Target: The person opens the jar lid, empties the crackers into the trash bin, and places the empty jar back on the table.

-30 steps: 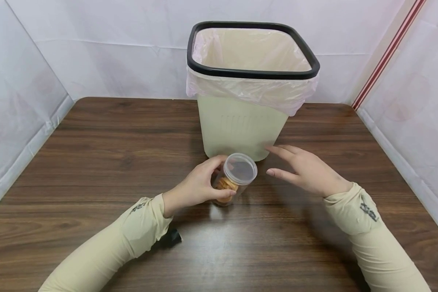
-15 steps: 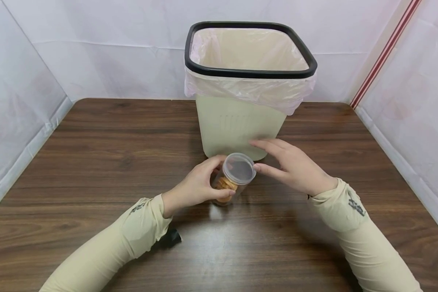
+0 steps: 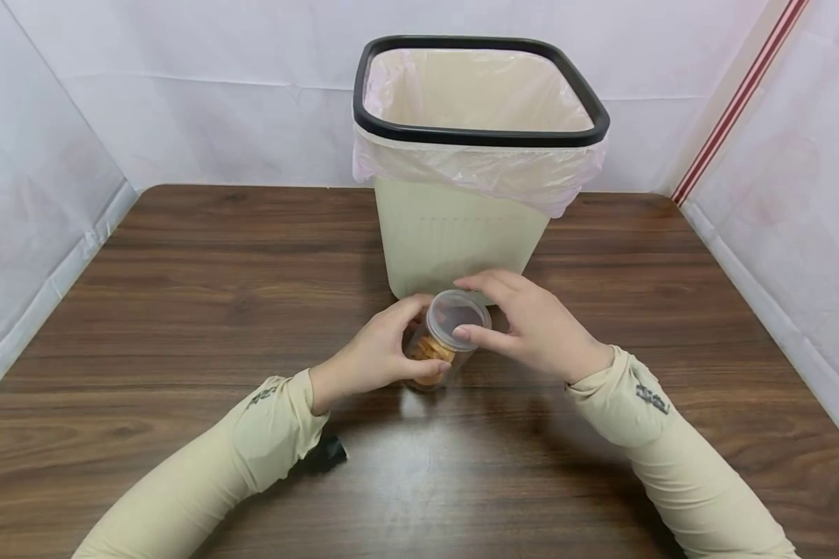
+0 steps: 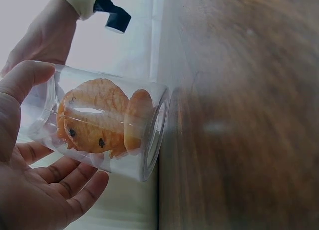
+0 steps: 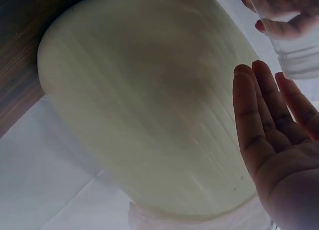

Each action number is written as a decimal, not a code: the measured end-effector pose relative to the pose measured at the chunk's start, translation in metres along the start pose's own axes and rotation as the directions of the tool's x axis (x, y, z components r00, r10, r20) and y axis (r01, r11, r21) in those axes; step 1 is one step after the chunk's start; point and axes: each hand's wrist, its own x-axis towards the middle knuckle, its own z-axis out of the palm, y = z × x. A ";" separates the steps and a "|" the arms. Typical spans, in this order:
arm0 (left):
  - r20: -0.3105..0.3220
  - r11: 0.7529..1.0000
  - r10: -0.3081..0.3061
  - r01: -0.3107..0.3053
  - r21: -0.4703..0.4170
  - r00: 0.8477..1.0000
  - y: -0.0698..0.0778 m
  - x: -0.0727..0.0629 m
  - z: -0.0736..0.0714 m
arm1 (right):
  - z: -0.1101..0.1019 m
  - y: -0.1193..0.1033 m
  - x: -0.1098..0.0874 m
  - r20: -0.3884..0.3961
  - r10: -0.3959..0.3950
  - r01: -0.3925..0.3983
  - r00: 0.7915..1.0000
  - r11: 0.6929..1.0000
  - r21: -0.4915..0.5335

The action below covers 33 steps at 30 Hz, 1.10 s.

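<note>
My left hand (image 3: 374,353) grips a clear plastic jar (image 3: 454,363), with the thumb on the near side and fingers round the back. Flat golden-brown crackers (image 4: 97,115) with dark specks lie inside it. A translucent lid (image 3: 450,312) covers its top. In the left wrist view the jar's base is right at the wooden tabletop (image 4: 239,130). Over the lid's right side reaches my right hand (image 3: 534,322), fingers spread and loosely bent, thumb overlapping the lid in the head view. The right wrist view has these fingers (image 5: 246,110) apart from the jar's lidded end.
Right behind the jar stands a tall cream trash bin (image 3: 454,225) with a black rim (image 3: 475,138) and a pinkish liner bag (image 3: 559,175). White sheeting (image 3: 217,116) encloses the table's back and sides. A small black piece (image 3: 332,453) shows beside the left sleeve.
My right hand has moved left from beside the bin's base to over the jar's lid. The left hand has kept its grip on the jar in the same spot.
</note>
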 end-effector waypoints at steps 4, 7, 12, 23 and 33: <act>-0.001 1.000 0.009 -0.009 -0.004 1.000 0.000 0.001 0.001 | 0.004 -0.001 -0.001 -0.044 -0.012 0.009 0.999 0.999 -0.050; -0.004 1.000 0.013 -0.013 0.003 1.000 0.000 0.000 0.001 | 0.007 -0.001 0.000 -0.087 -0.055 0.047 0.995 0.995 -0.089; -0.012 1.000 0.019 -0.019 0.015 1.000 0.000 0.000 0.001 | 0.011 0.001 0.002 -0.155 -0.158 0.134 0.975 0.979 -0.153; -0.018 0.999 0.021 -0.020 0.025 1.000 0.002 0.000 0.001 | 0.012 0.002 0.001 -0.179 -0.180 0.159 0.967 0.979 -0.126; -0.017 0.999 0.021 -0.020 0.024 1.000 0.001 0.001 0.001 | 0.009 0.003 0.000 -0.152 -0.179 0.166 0.972 0.981 -0.096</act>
